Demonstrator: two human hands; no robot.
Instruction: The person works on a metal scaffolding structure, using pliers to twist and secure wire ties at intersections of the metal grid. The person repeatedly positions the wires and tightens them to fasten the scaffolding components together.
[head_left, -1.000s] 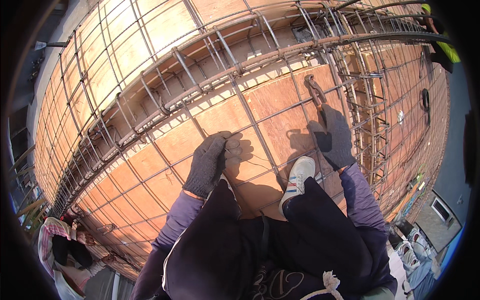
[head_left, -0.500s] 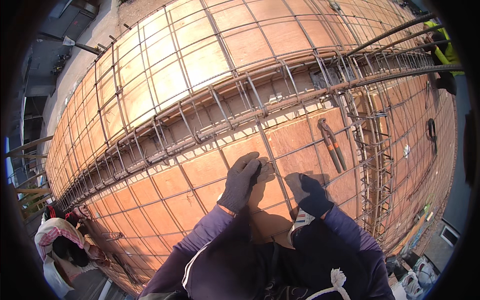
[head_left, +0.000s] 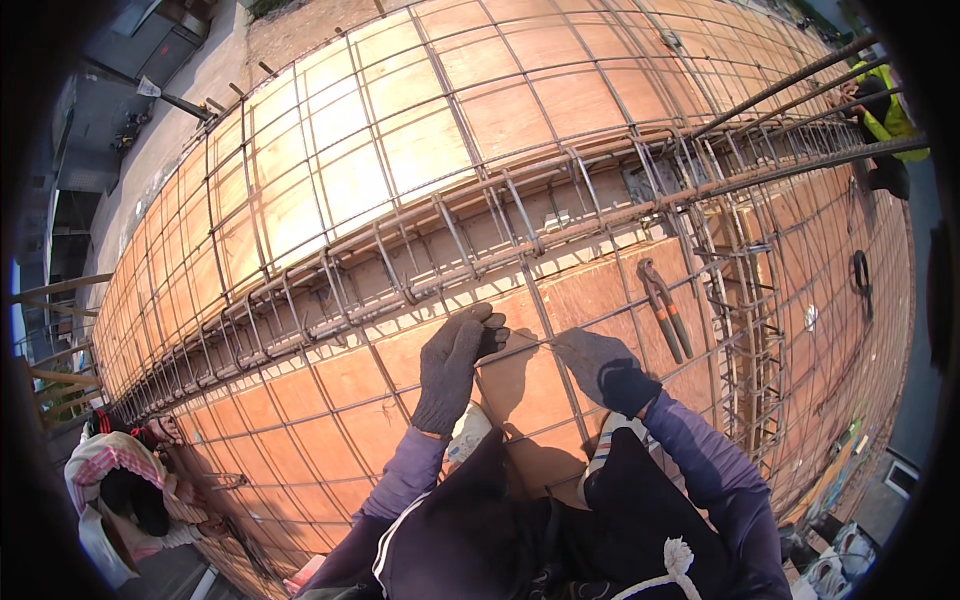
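**Left hand point(head_left: 450, 368) and right hand point(head_left: 603, 368) apart at a rebar mesh point(head_left: 572, 397) crossing, pincers point(head_left: 668, 312) down between 2 and 3 o'clock**

Clock centred on the gap between the hands, 12 away from the body.

- At 9: left hand in dark grey glove, pointing to 1, fingers curled in toward the thumb.
- At 3: right hand, same glove, fingers close together and pointing to 10, tips right by a crossing of two bars.
- Hands near each other, short of touching. Cannot tell about grip or bar contact; fingertips too small and partly hidden.
- Mesh under both hands, above plywood deck point(head_left: 590, 290).
- Pincers just beyond right hand, lying across a mesh bar. Rusty head toward 11, dark handles with orange bands toward 5.
- From 9 through 12 to 2: long rebar cage point(head_left: 600, 222) in a slot. From 2 to 4: narrower cage point(head_left: 760, 345).
- Near 3, well apart: black looped object point(head_left: 862, 285).
- At 7 and between 4 and 5: pale shoes point(head_left: 612, 432). At 5: white rope point(head_left: 675, 560).
- Between 8 and 9: co-worker in pale clothing point(head_left: 105, 475). At 2, far side: another in yellow-green vest point(head_left: 885, 105).
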